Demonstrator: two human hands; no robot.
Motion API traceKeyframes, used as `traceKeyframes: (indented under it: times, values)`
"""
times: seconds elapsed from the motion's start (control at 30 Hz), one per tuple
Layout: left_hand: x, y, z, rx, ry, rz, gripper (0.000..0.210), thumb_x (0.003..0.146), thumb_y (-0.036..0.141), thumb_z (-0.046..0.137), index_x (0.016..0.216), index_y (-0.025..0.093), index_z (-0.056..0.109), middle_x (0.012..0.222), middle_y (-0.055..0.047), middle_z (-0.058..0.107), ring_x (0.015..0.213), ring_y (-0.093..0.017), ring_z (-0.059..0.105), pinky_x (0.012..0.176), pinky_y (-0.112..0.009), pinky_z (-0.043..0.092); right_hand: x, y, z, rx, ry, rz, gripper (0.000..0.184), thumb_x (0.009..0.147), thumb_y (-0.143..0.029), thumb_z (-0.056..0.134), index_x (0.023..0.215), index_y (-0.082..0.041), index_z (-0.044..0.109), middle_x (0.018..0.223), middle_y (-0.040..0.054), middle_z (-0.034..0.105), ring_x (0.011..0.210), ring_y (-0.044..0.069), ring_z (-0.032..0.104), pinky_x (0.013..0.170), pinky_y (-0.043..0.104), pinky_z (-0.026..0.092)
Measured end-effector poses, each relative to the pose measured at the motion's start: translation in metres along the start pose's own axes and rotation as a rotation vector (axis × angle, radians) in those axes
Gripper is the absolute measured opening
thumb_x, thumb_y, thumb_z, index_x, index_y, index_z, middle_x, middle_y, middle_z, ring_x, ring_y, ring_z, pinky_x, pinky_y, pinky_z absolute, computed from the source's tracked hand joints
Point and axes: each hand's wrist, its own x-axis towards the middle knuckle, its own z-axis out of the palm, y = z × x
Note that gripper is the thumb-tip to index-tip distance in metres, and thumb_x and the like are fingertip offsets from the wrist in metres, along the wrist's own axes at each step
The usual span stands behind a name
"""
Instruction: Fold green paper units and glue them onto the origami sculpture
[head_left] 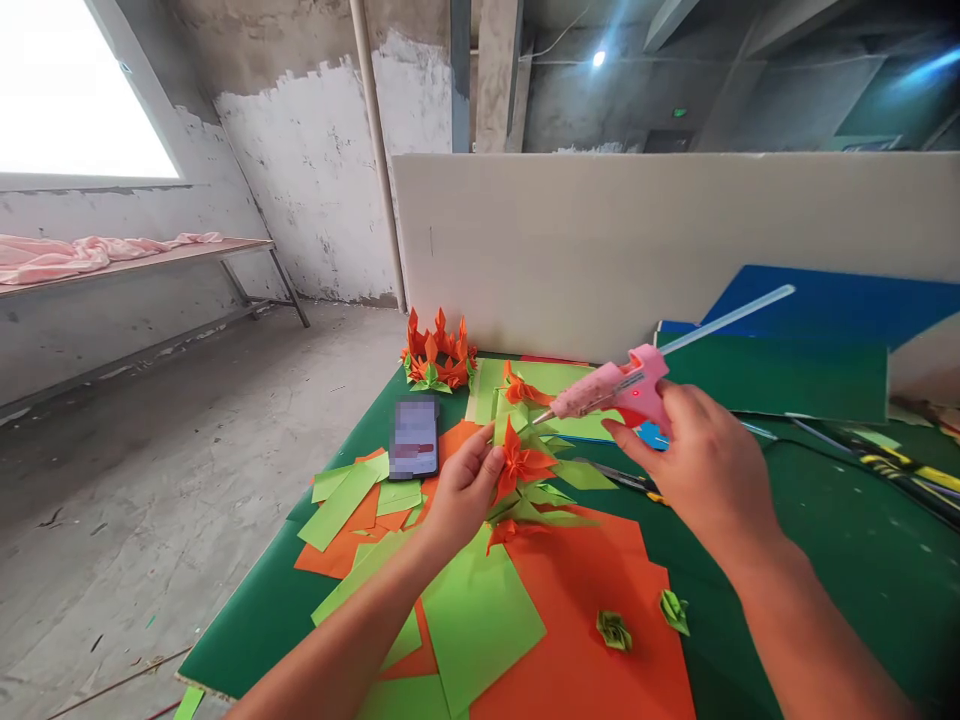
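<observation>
Head view: the right hand (712, 480) gripped a pink glue gun (615, 390), tip beside the paper-flower piece (517, 463) that the left hand (466, 485) pinched above the middle of the surface (262, 620). Gluing seemed in hand — next, probably, steady aim. A folded-paper ring (439, 355) stood near the far left corner — beyond, concrete floor (150, 520) and patchy wall (300, 180).

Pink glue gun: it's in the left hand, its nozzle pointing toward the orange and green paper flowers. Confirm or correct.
Not the left hand: the head view shows the pink glue gun in the right hand, its nozzle pointing toward the orange and green paper flowers.
</observation>
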Motion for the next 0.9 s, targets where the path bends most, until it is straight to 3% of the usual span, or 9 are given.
traceKeyframes:
  times: [0.2, 0.53, 0.7, 0.9]
  values:
    - [-0.0017, -0.003, -0.0006, -0.009, -0.051, -0.003, 0.047, 0.082, 0.043, 0.063, 0.122, 0.018, 0.058, 0.102, -0.007, 0.07, 0.091, -0.02, 0.063, 0.076, -0.029, 0.05, -0.0017, -0.0034, 0.0045, -0.051, 0.003, -0.087, 0.027, 0.092, -0.041, 0.048, 0.101, -0.016, 0.053, 0.08, 0.0085, 0.058, 0.073, 0.024, 0.055, 0.057, 0.031, 0.035]
    - [-0.0007, -0.0025, 0.0006, -0.014, -0.031, -0.01, 0.051, 0.079, 0.045, 0.066, 0.123, 0.018, 0.058, 0.102, -0.007, 0.071, 0.097, -0.022, 0.063, 0.08, -0.032, 0.051, -0.0011, -0.0001, 0.0047, -0.003, 0.006, -0.146, 0.021, 0.095, -0.03, 0.041, 0.106, -0.017, 0.053, 0.084, 0.01, 0.062, 0.077, 0.025, 0.057, 0.062, 0.033, 0.04]
    - [-0.0004, -0.0032, -0.0006, -0.005, -0.001, -0.031, 0.054, 0.077, 0.046, 0.067, 0.122, 0.018, 0.059, 0.095, -0.006, 0.071, 0.091, -0.022, 0.063, 0.073, -0.03, 0.051, -0.0008, 0.0003, 0.0048, 0.007, 0.021, -0.124, 0.023, 0.096, -0.032, 0.039, 0.105, -0.017, 0.054, 0.084, 0.0105, 0.062, 0.076, 0.025, 0.057, 0.062, 0.033, 0.04]
    - [0.0, -0.001, -0.0002, -0.037, -0.014, -0.03, 0.052, 0.076, 0.047, 0.068, 0.12, 0.018, 0.06, 0.1, -0.007, 0.07, 0.095, -0.022, 0.063, 0.079, -0.031, 0.05, -0.0014, 0.0, 0.0043, -0.017, 0.028, -0.113, 0.028, 0.095, -0.04, 0.044, 0.104, -0.016, 0.055, 0.083, 0.0097, 0.06, 0.075, 0.024, 0.056, 0.063, 0.032, 0.039]
